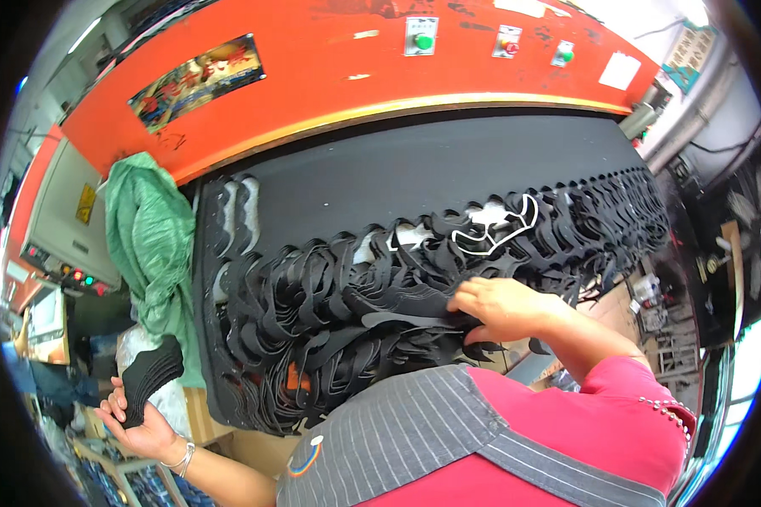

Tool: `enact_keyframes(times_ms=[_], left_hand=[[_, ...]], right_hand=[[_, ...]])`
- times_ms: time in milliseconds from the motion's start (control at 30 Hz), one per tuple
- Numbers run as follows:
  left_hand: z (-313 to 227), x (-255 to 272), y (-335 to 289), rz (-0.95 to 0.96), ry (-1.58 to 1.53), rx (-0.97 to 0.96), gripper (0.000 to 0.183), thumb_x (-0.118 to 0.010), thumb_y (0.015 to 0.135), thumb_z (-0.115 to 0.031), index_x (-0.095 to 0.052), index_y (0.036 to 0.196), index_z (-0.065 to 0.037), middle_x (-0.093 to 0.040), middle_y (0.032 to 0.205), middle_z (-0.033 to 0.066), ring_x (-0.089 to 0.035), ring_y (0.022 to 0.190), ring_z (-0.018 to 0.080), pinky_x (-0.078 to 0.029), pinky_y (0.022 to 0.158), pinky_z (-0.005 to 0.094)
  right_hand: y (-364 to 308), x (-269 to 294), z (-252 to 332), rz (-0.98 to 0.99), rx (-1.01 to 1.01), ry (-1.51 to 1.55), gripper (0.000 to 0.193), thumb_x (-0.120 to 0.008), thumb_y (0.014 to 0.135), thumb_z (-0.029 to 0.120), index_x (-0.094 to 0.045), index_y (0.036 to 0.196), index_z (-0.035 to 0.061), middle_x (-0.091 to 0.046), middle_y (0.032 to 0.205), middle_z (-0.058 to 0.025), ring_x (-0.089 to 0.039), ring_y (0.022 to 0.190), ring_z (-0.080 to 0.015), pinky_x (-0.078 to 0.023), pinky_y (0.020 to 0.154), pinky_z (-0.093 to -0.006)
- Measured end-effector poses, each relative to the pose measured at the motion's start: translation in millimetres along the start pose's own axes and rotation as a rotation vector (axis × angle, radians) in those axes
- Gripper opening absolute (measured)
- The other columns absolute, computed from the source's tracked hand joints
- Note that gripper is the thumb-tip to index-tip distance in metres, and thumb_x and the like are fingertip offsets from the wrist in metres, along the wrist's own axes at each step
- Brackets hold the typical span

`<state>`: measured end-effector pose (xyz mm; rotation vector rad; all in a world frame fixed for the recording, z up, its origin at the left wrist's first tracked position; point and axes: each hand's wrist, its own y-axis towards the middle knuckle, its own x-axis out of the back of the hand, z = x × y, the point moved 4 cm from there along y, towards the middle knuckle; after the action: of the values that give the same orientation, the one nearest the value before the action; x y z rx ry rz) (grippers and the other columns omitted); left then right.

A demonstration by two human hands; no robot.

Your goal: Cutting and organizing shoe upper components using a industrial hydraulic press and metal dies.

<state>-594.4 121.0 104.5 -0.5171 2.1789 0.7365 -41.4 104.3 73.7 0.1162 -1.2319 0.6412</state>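
Observation:
My left hand (pixel 141 429) is raised at the lower left, fingers closed around a stack of curved black cut pieces (pixel 157 372). The layers sit evenly on top of each other. At the middle, my right hand (pixel 500 306) reaches over the near edge of the bed, its fingers and thumb closed on black strips (pixel 414 306) that lie in a loose, wavy tangle. Its grip is partly hidden by the material. Just beyond that hand, a white curved outline shape (pixel 492 241), perhaps a cutting die, rests on the black cut material.
A black machine bed (pixel 448 160) runs beneath an orange machine front (pixel 330 63) with green and red buttons. Two wavy grey-edged shapes (pixel 238 215) lie at its far left corner. Green sacking (pixel 148 245) hangs at the left, near a control cabinet (pixel 69 215).

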Motion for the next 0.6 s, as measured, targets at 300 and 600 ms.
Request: enact_keyframes(times_ms=[300,600], left_hand=[[17,-121,-52,0.351,-0.340,0.092,0.013,-0.055,0.096,-0.015,-0.047,0.089,-0.009,-0.036,0.064,-0.0041,-0.043,0.066,0.0101,-0.034,0.103,0.0351],[121,-259,-123,0.616,-1.234,0.637,0.014,-0.060,0.093,-0.019,-0.050,0.100,-0.011,-0.045,0.058,-0.0024,-0.050,0.060,0.0116,-0.046,0.083,0.0343]], right_hand=[[28,23,-34,0.054,0.165,0.412,0.027,-0.061,0.090,0.021,-0.058,0.108,0.0014,-0.065,0.087,-0.0194,-0.063,0.081,-0.0369,-0.047,0.071,-0.0424],[45,31,-86,-0.083,-0.063,0.243,0.035,-0.067,0.086,0.028,-0.064,0.111,0.0028,-0.067,0.099,-0.0153,-0.065,0.092,-0.0276,-0.051,0.080,-0.0362]])
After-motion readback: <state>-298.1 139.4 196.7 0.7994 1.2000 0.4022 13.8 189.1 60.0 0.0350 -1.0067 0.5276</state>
